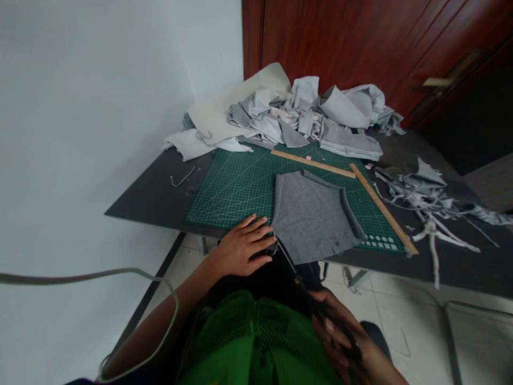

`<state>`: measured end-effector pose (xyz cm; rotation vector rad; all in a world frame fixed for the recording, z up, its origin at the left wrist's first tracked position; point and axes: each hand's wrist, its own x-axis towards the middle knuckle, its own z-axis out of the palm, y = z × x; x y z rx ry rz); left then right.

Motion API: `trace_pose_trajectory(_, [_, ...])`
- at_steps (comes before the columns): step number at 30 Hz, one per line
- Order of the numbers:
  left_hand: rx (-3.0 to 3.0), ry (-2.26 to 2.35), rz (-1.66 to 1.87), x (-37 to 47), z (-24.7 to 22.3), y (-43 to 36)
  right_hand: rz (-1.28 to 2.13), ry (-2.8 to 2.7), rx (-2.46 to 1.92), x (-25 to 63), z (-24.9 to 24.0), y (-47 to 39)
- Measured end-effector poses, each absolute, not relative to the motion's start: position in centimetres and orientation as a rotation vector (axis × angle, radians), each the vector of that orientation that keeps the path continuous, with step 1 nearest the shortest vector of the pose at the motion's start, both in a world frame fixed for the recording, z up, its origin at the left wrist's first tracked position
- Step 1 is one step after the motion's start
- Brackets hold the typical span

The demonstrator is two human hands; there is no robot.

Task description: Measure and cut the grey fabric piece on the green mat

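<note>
A grey fabric piece [316, 216] lies on the green cutting mat [232, 184], its lower edge hanging over the table's near edge. My left hand [246, 247] is spread at the mat's near edge, its fingertips beside the fabric's left corner, holding nothing. My right hand [340, 334], low in front of my body, is closed on the black handles of a pair of scissors [298, 280]. The blades point up and to the left, toward the fabric's lower left edge. Whether the blade tips touch the fabric is too small to tell.
Two wooden rulers [312, 163] [382, 208] lie on the mat. Grey and white cloth [300, 115] is heaped at the back, and scraps [420, 187] lie at the right. A pale cable [108, 271] crosses my left forearm. A white wall stands at the left.
</note>
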<state>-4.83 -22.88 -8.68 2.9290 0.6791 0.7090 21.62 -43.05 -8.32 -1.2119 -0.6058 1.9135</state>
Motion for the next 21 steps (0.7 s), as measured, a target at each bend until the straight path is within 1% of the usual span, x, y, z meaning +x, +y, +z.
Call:
trace_pose_trajectory(8, [2.934,0.674,0.719,-4.91,-8.64,-22.96,1.898,-0.686,-1.206,22.04,-9.04,-43.05])
trace_pose_trajectory(21, [2.900,0.656,0.679,-5.03,-8.36,-22.91,1.921,-0.701,-1.227,22.11,-8.26,-43.04])
